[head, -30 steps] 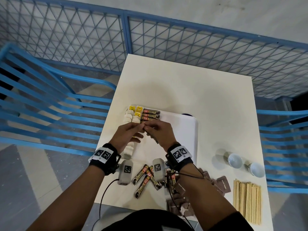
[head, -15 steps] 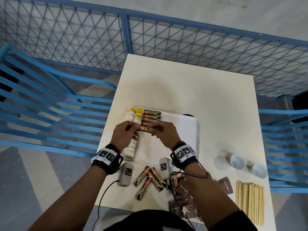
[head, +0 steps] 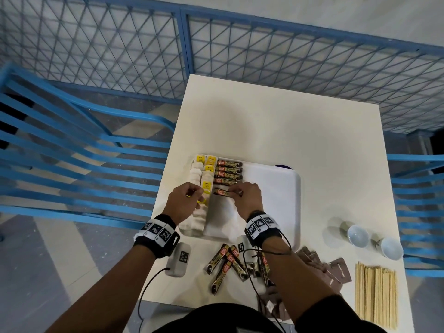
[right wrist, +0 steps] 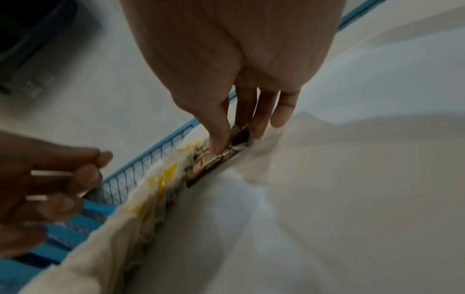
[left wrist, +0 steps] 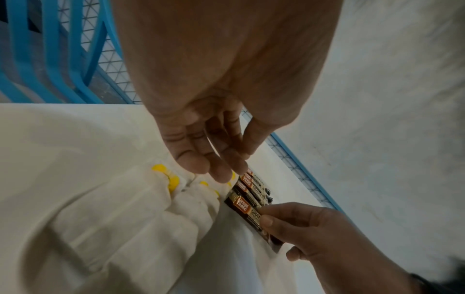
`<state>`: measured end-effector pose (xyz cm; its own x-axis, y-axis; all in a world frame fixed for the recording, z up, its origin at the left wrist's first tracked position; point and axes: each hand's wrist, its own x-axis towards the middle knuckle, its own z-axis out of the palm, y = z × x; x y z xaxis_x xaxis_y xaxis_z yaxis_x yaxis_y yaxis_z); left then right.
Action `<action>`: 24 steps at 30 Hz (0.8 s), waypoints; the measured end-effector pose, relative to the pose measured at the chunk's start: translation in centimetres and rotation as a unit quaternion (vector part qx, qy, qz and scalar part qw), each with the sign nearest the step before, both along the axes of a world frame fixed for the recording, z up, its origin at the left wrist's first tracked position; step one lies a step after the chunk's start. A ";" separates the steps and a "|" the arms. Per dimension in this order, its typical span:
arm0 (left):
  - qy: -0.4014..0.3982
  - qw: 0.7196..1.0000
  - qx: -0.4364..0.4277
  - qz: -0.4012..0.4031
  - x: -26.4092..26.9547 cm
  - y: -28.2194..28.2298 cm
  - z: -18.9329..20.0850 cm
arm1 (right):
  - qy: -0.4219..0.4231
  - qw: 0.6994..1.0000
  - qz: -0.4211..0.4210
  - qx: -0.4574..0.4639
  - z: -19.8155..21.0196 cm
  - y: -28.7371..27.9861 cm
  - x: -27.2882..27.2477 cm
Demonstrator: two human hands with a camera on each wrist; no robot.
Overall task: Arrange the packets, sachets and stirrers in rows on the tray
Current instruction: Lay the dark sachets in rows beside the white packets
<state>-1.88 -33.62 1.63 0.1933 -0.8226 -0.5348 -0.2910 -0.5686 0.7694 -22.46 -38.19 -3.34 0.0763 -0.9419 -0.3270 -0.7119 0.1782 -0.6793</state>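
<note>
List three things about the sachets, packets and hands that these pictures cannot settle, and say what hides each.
1. Head view: the brown packets near the table edge cannot be counted; the right forearm covers some.
2. Right wrist view: the held coffee sachet has unreadable print, blurred.
3. Head view: whether the left hand touches the white packets; its knuckles hide the fingertips.

Dim, soft light; wrist views blurred, wide-angle edges bent.

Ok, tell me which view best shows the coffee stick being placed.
Left wrist view: the coffee stick shows its label, pinched by the right hand beside the row. The head view shows it small, half covered by the fingers; the right wrist view is blurred.
</note>
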 end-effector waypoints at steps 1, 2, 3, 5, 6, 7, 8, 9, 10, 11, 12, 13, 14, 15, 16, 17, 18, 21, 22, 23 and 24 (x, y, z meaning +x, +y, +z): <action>-0.001 1.000 0.003 -0.005 0.1 0.0 0.0 | 0.022 1.000 0.005 -0.009 -0.1 0.1 0.3; -0.001 1.000 0.007 -0.008 0.2 -0.1 0.0 | 0.041 0.999 0.007 -0.022 -0.2 0.2 0.5; 0.000 1.000 0.009 -0.011 0.3 -0.1 0.0 | 0.055 0.998 0.004 -0.035 -0.4 0.3 0.7; 0.003 1.000 0.011 -0.017 0.5 -0.2 0.0 | 0.072 0.996 -0.011 -0.058 -0.7 0.5 1.1; 0.005 1.000 0.011 -0.020 0.6 -0.2 0.0 | 0.078 0.995 -0.019 -0.067 -0.9 0.5 1.3; 0.005 1.000 0.011 -0.022 0.7 -0.3 -0.1 | 0.081 0.994 -0.025 -0.072 -0.9 0.5 1.4; 0.005 1.000 0.011 -0.024 0.8 -0.3 -0.1 | 0.084 0.994 -0.029 -0.070 -0.9 0.5 1.6; 0.006 1.000 0.011 -0.025 0.9 -0.4 -0.1 | 0.085 0.994 -0.032 -0.068 -0.9 0.3 1.7; 0.007 1.000 0.010 -0.026 1.1 -0.4 -0.2 | 0.086 0.994 -0.034 -0.066 -0.9 0.2 1.8; 0.010 1.000 0.010 -0.027 1.2 -0.4 -0.3 | 0.086 0.993 -0.035 -0.068 -0.8 0.2 1.9; 0.012 0.999 0.010 -0.028 1.3 -0.3 -0.4 | 0.086 0.993 -0.039 -0.072 -0.8 0.1 1.9; 0.014 0.999 0.009 -0.029 1.4 -0.4 -0.4 | 0.085 0.993 -0.042 -0.076 -0.8 0.2 2.0; 0.016 0.999 0.008 -0.030 1.5 -0.4 -0.4 | 0.084 0.992 -0.046 -0.079 -0.8 0.2 1.9; 0.017 0.999 0.006 -0.031 1.6 -0.4 -0.4 | 0.084 0.992 -0.047 -0.083 -0.7 0.4 1.9; 0.017 0.999 0.003 -0.031 1.6 -0.5 -0.4 | 0.086 0.991 -0.048 -0.088 -0.7 0.6 1.9; 0.013 0.999 0.001 -0.033 1.7 -0.5 -0.4 | 0.091 0.991 -0.048 -0.091 -0.7 0.9 1.9; 0.009 0.999 -0.001 -0.036 1.7 -0.5 -0.4 | 0.097 0.990 -0.046 -0.094 -0.8 1.2 1.9; 0.005 0.999 -0.007 -0.044 1.8 -0.3 -0.2 | 0.117 0.988 -0.027 -0.096 -1.1 1.9 1.9; 0.005 0.999 -0.008 -0.047 1.8 -0.2 -0.2 | 0.120 0.988 -0.026 -0.093 -1.2 1.9 1.9; 0.004 0.999 -0.010 -0.051 1.8 -0.1 -0.2 | 0.121 0.988 -0.027 -0.090 -1.2 1.9 2.0; 0.003 0.998 -0.011 -0.054 1.8 0.0 -0.2 | 0.122 0.988 -0.028 -0.087 -1.2 1.8 2.1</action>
<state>-0.10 -33.61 1.45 0.0995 -0.8495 -0.5181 -0.3441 -0.5179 0.7832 -20.35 -36.40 -4.53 -0.0390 -0.9862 -0.1612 -0.8503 0.1174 -0.5130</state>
